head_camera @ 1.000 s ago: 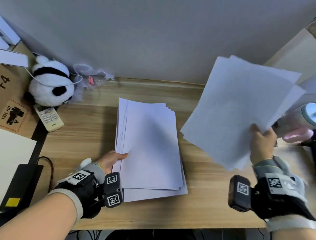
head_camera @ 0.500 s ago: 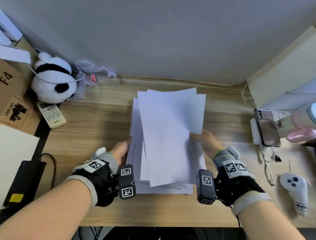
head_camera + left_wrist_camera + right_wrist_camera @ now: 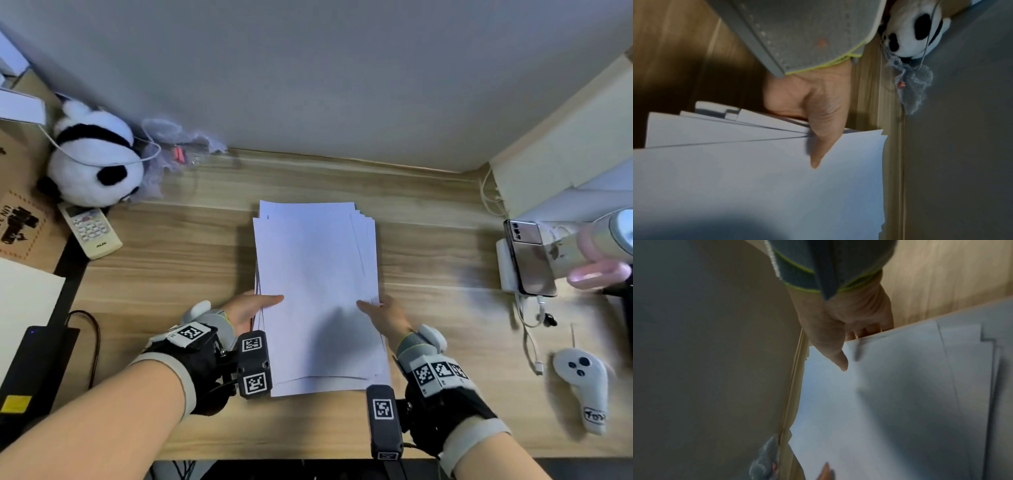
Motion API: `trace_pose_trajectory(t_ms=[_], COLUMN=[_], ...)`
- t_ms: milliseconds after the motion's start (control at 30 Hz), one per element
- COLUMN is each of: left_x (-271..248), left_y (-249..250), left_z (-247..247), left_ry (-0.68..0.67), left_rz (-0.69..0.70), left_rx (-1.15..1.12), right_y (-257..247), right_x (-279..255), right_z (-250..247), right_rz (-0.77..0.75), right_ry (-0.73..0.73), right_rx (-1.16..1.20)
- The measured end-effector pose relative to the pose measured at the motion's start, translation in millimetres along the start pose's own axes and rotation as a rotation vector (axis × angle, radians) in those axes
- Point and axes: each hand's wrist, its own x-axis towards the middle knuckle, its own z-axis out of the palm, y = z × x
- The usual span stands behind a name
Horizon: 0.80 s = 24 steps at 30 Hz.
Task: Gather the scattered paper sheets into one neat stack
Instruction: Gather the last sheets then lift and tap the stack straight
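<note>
Soft, even light; wrist views dim and blurred, head view's edges warped.

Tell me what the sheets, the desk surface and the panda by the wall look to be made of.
Sheets: thin matte white paper, with fanned edges that flex at the left hand.
Desk: light wood-grain top, smooth; possibly laminate rather than solid wood.
Panda: soft plush fabric, fuzzy black and white pile.

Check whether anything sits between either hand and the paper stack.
Nothing visible does. The left hand grips the stack at its left edge and the right hand at its right edge, thumbs on top. The sheets are not yet squared.
</note>
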Motion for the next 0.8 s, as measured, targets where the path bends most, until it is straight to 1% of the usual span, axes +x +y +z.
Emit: trace_pose_trajectory(t_ms=[67, 100, 167, 233, 300, 367, 433, 500, 600, 700, 800], left_x=[3.1, 5.6, 13.8, 18.7, 10.0, -8.4, -21.4, -32.5, -39.1, -41.7, -39.0], left_y=[-4.0, -5.1, -6.9, -5.7, 5.8, 24.0, 42.2, 59.8, 75.6, 75.4, 65.7], left_z=[4.5, 4.4, -2.6, -10.6, -8.7, 2.7, 12.5, 19.4, 22.5, 26.8, 30.5], left_ry=[0.103, 0.122, 0.117, 0.089, 0.028, -0.017, -0.03, -0.039, -0.016, 0.037, 0.092], left_rz=[-0.01, 0.002, 0.042, 0.114, 0.182, 0.278, 0.395, 0.51, 0.643, 0.682, 0.655], left_rx=[0.146, 0.18, 0.169, 0.125, 0.058, 0.001, -0.005, -0.035, 0.005, 0.046, 0.074], right_y=[3.3, 5.7, 7.3, 3.8, -6.4, -25.0, -45.0, -62.0, -74.5, -71.4, -61.8], right_x=[4.2, 6.5, 6.9, 3.4, -1.8, -11.5, -20.9, -29.2, -37.2, -36.4, -31.9], right_z=[3.4, 2.6, -3.9, -13.3, -22.4, -28.9, -35.9, -45.2, -58.4, -61.0, -55.5], right_rz=[0.023, 0.03, 0.023, -0.014, -0.073, -0.173, -0.323, -0.452, -0.597, -0.667, -0.67], right_ry=[-0.053, -0.077, -0.116, -0.127, -0.156, -0.173, -0.104, -0.025, -0.014, -0.008, -0.012], right_rx=[0.033, 0.071, 0.144, 0.216, 0.371, 0.52, 0.579, 0.608, 0.61, 0.522, 0.457])
